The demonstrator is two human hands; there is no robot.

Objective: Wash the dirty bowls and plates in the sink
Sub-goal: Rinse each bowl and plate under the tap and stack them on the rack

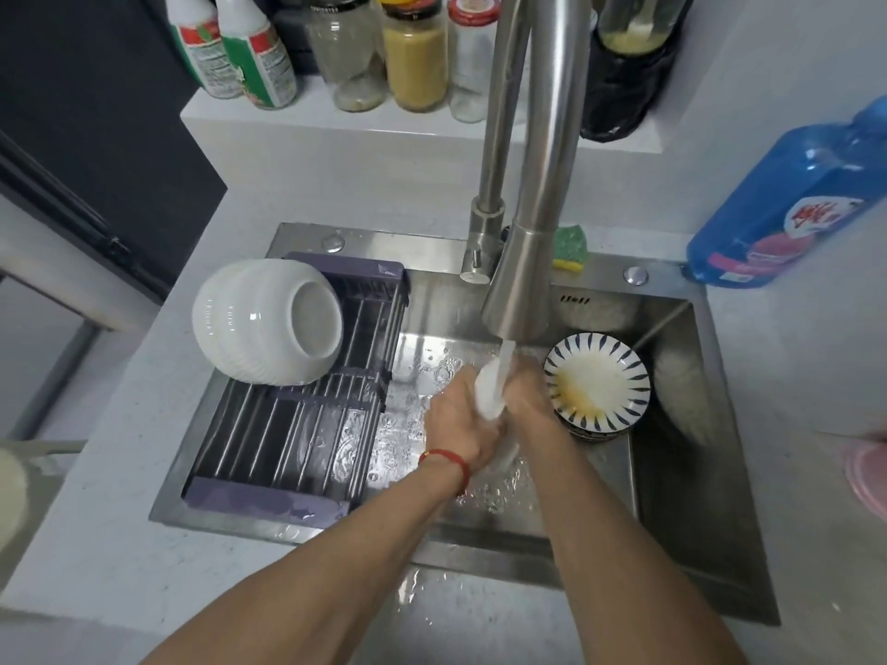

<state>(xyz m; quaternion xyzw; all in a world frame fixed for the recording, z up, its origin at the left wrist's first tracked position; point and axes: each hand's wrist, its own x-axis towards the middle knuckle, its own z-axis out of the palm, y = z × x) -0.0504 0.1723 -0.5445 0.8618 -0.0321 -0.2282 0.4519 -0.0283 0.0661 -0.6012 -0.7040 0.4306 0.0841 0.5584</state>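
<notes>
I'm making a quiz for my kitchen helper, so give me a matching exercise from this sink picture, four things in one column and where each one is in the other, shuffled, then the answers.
Things:
1. white bowls
2. striped bowl
3. green sponge
4. blue bottle

Places:
A. on the sink ledge behind the faucet
B. on the counter right of the sink
C. stacked on their side on the drying rack
D. in the basin, right of the running water, with yellowish residue inside

Pairs: 1-C, 2-D, 3-A, 4-B
</notes>
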